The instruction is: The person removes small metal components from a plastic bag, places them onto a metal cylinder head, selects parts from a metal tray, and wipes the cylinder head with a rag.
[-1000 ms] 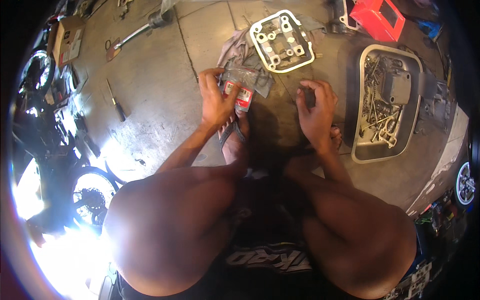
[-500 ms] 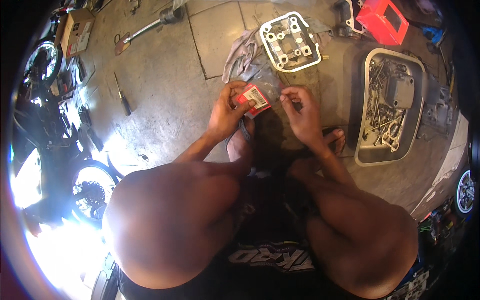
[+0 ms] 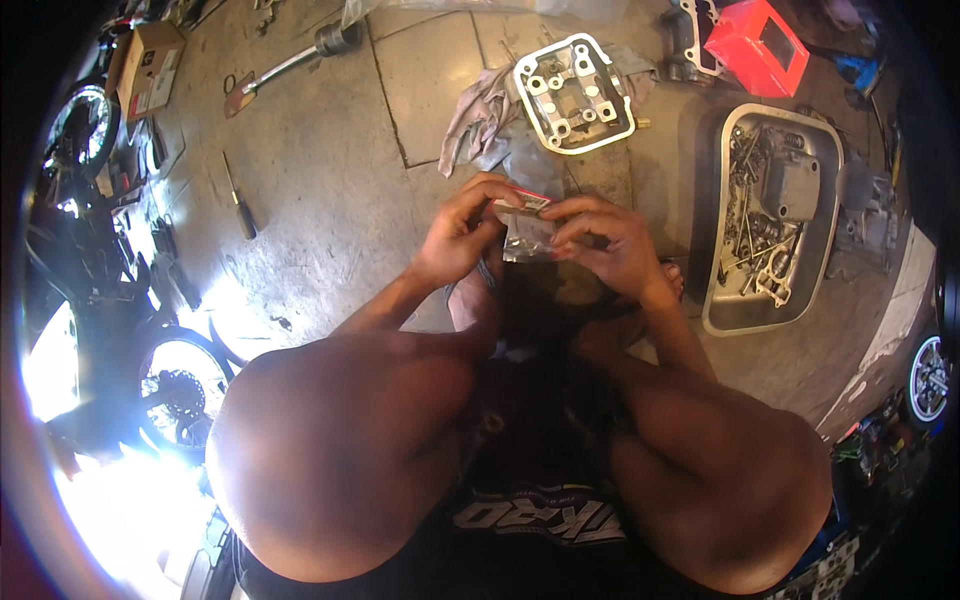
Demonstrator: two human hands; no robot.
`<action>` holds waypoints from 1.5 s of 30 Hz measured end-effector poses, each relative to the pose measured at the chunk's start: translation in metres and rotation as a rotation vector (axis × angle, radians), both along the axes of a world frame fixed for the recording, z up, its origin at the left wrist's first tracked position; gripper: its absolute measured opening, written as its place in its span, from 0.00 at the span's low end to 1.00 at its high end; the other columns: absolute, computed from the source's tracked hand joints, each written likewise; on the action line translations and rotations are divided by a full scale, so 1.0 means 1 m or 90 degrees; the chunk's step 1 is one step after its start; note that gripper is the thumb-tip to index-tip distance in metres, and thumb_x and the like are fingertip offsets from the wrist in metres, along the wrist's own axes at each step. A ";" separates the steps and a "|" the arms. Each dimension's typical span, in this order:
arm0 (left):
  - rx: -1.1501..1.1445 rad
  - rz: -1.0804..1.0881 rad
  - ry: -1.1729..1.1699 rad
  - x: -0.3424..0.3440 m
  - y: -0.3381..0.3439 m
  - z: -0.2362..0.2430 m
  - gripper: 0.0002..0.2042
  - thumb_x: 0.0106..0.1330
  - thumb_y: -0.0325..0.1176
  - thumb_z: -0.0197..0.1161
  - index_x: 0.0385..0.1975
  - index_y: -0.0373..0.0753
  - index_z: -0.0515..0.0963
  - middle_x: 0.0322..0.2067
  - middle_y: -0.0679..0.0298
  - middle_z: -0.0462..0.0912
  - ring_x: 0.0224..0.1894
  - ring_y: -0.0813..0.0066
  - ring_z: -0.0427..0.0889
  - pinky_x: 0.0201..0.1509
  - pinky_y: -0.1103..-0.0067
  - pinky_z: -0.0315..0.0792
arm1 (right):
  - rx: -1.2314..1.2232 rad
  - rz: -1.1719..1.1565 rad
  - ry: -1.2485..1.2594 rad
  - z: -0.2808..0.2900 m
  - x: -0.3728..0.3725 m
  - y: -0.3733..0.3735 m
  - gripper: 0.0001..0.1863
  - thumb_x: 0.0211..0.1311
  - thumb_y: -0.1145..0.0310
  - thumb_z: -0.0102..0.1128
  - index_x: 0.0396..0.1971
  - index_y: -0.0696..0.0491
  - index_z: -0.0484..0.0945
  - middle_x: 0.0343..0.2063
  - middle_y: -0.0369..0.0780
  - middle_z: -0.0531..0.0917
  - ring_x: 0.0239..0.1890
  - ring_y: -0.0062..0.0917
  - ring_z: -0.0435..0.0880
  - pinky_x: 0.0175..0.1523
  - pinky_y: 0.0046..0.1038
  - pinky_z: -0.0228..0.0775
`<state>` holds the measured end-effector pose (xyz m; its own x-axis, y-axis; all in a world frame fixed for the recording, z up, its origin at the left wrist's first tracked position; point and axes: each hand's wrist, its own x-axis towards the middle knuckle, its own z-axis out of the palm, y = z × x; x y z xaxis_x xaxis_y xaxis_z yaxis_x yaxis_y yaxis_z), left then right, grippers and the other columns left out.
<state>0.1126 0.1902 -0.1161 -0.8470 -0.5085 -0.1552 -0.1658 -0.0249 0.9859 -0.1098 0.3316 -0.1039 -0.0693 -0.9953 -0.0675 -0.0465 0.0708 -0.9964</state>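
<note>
Seen from above, the person's left hand [image 3: 455, 235] and right hand [image 3: 615, 245], near the centre of the frame, are bare, as are both forearms. Rounded bare knees [image 3: 300, 440] fill the lower left and lower right. Between them, at bottom centre, is black clothing [image 3: 420, 565] — printed with large, slanted, pale silver lettering [image 3: 540, 514]. Left of centre, a dark strap [image 3: 486, 270] shows at one foot [image 3: 472, 308] — its details lost in shadow.
</note>
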 end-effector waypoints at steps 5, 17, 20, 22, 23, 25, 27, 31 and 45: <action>0.320 0.149 -0.034 -0.009 0.007 0.011 0.10 0.73 0.23 0.59 0.52 0.37 0.75 0.50 0.63 0.77 0.51 0.76 0.77 0.57 0.78 0.70 | -0.143 0.140 0.131 0.009 0.002 -0.001 0.05 0.54 0.75 0.72 0.32 0.53 0.87 0.51 0.41 0.86 0.57 0.28 0.81 0.62 0.30 0.72; 0.029 -0.008 -0.063 -0.034 0.010 0.043 0.12 0.67 0.25 0.68 0.47 0.36 0.76 0.42 0.60 0.84 0.47 0.69 0.83 0.52 0.74 0.76 | 0.211 -0.250 -0.383 0.015 -0.009 0.007 0.20 0.64 0.78 0.68 0.55 0.57 0.78 0.40 0.36 0.84 0.43 0.22 0.83 0.53 0.24 0.74; 0.083 -0.001 -0.063 -0.048 0.005 0.071 0.11 0.66 0.28 0.70 0.46 0.38 0.79 0.44 0.59 0.85 0.50 0.66 0.84 0.55 0.71 0.76 | 0.186 -0.215 -0.225 0.040 -0.017 0.015 0.12 0.62 0.79 0.69 0.45 0.58 0.82 0.38 0.37 0.84 0.42 0.19 0.82 0.51 0.22 0.73; 0.016 -0.084 -0.039 -0.061 -0.006 0.100 0.12 0.67 0.29 0.69 0.47 0.38 0.80 0.43 0.59 0.85 0.51 0.65 0.84 0.55 0.70 0.76 | 0.102 -0.282 -0.200 0.068 -0.019 0.012 0.06 0.63 0.78 0.69 0.39 0.58 0.82 0.37 0.37 0.85 0.40 0.18 0.82 0.48 0.22 0.74; 0.011 -0.185 -0.070 -0.066 -0.017 0.111 0.12 0.67 0.30 0.69 0.48 0.37 0.80 0.44 0.59 0.85 0.50 0.60 0.84 0.53 0.67 0.76 | 0.059 -0.313 -0.189 0.079 -0.020 0.011 0.04 0.63 0.78 0.68 0.36 0.58 0.83 0.36 0.37 0.85 0.39 0.17 0.82 0.46 0.22 0.75; 0.004 -0.216 -0.035 -0.076 -0.024 0.132 0.11 0.64 0.27 0.71 0.45 0.35 0.80 0.43 0.56 0.85 0.49 0.58 0.83 0.53 0.66 0.73 | 0.044 -0.300 -0.122 0.098 -0.029 0.010 0.05 0.64 0.75 0.69 0.35 0.58 0.82 0.32 0.38 0.86 0.35 0.20 0.84 0.42 0.23 0.77; -0.021 -0.221 0.083 -0.087 -0.027 0.139 0.11 0.66 0.32 0.68 0.46 0.41 0.81 0.42 0.59 0.83 0.46 0.61 0.83 0.48 0.67 0.72 | -0.037 -0.292 -0.120 0.106 -0.032 0.009 0.07 0.64 0.72 0.70 0.34 0.58 0.81 0.28 0.39 0.86 0.31 0.24 0.85 0.39 0.25 0.78; -0.240 -0.337 0.213 -0.096 -0.039 0.170 0.07 0.62 0.33 0.66 0.39 0.44 0.83 0.38 0.65 0.81 0.45 0.67 0.80 0.44 0.71 0.68 | -0.366 -0.183 -0.147 0.111 -0.040 -0.004 0.10 0.63 0.67 0.71 0.32 0.59 0.81 0.24 0.41 0.85 0.26 0.30 0.86 0.37 0.27 0.79; -0.673 -0.359 0.416 -0.089 -0.051 0.229 0.09 0.50 0.36 0.66 0.30 0.43 0.86 0.26 0.69 0.80 0.29 0.76 0.78 0.28 0.78 0.65 | -0.364 -0.158 -0.110 0.132 -0.045 -0.010 0.09 0.61 0.69 0.69 0.35 0.60 0.83 0.28 0.42 0.85 0.28 0.31 0.86 0.38 0.28 0.79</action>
